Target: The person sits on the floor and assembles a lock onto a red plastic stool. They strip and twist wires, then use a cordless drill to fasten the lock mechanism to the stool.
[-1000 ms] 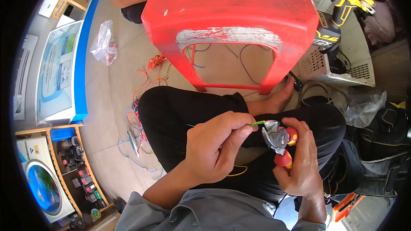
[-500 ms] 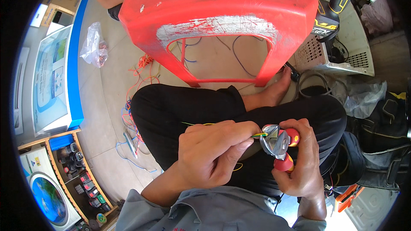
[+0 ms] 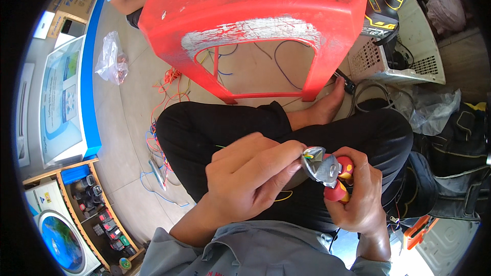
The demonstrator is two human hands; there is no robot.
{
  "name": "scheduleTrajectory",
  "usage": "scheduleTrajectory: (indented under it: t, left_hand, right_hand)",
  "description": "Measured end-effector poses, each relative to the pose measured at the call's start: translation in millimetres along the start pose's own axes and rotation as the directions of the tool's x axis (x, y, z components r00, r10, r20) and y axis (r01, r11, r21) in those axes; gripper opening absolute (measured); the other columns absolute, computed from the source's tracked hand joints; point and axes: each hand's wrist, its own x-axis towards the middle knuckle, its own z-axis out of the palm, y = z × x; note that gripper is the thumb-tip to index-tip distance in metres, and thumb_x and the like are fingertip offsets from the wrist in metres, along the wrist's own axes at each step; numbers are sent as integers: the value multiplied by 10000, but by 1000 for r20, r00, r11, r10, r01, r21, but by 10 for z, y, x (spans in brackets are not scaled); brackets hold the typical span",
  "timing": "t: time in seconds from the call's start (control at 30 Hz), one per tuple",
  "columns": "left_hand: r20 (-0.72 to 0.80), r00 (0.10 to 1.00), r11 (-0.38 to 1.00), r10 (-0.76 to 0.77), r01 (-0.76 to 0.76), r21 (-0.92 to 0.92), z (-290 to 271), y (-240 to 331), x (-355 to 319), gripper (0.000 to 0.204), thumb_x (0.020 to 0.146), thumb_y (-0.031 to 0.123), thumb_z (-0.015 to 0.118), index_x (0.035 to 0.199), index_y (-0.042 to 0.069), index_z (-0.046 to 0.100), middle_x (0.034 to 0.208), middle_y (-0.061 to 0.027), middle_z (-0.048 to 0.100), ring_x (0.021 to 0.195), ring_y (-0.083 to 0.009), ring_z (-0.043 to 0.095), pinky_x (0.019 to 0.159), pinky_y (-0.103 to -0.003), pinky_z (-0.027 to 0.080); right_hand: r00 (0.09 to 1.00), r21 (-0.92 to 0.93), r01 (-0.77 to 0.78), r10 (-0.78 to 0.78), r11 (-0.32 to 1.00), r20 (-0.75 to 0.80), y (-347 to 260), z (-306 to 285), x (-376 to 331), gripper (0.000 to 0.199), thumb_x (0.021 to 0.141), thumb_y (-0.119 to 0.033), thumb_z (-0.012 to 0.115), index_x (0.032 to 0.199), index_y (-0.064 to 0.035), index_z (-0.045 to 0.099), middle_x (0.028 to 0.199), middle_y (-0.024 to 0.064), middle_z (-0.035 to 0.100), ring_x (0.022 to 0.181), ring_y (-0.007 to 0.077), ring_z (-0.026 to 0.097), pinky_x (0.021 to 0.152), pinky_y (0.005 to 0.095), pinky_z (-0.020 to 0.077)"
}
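Note:
Above my lap, my left hand [image 3: 250,176] pinches a thin green-and-yellow wire [image 3: 308,156] between thumb and forefinger. Only a short end of it shows past the fingertips, lying at the jaws of a pair of cutting pliers [image 3: 324,168]. My right hand [image 3: 362,197] is wrapped round the pliers' red-and-yellow handles, which stand somewhat apart. The steel jaws point left, toward my left fingertips. Below my left hand a thin yellow loop of wire [image 3: 285,196] hangs over my dark trousers; whether it is the same wire I cannot tell.
A scuffed red plastic stool [image 3: 250,7] stands ahead. Loose coloured wires [image 3: 171,84] and a plastic bag [image 3: 112,59] lie on the floor to the left. At right are a yellow-and-black power tool [image 3: 391,5], a white crate [image 3: 414,66] and a black tool bag [image 3: 455,158]. Another person's arm [image 3: 130,0] shows top left.
The pliers have tilted and shifted slightly left. My left fingertips have come up against the jaws, and the wire end now sits farther in at them.

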Motion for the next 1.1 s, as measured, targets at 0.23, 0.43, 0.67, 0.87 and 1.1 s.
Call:
scheduleTrajectory:
  t: [0.23,0.43,0.67,0.87,1.1]
  left_hand:
    - [5,999,999,48,-48,-25,-11,-28,-33,245,732,-140,717,956,-50,674,772,-134,646,584,-219,579,528,-288,463]
    - [72,995,998,65,-64,-17,-35,-26,-32,261,735,-129,708,980,-66,645,766,-119,618,588,-221,574,541,-293,468]
    - [190,982,994,-16,36,-100,-23,-74,16,515,721,240,912,1080,-13,645,640,-35,518,546,-118,422,491,-256,301]
    - [116,989,995,95,-95,-5,2,-158,30,512,548,311,983,854,68,652,590,13,506,484,-119,436,445,-268,303]
    - [104,993,997,62,-57,-51,13,-159,-13,423,577,281,960,719,110,599,541,2,496,422,-162,466,405,-262,333]
  right_hand:
    - [995,-153,96,-100,983,-20,-2,-48,63,665,579,-36,776,1199,9,543,842,150,554,705,304,570,626,393,462]
    - [998,-121,55,-56,991,-8,6,-34,20,669,603,-83,835,1204,-1,554,844,154,604,713,325,627,641,394,499]
    - [998,53,-46,43,998,53,24,-3,-27,612,643,-49,810,1196,4,553,887,167,651,758,345,686,691,378,538]
    - [953,336,-224,133,915,272,22,-21,-14,604,643,1,709,1222,11,538,933,182,646,832,383,685,794,377,536]
    - [952,419,-220,102,881,288,93,56,-53,657,642,44,627,1282,-2,489,996,143,594,891,274,637,826,343,502]
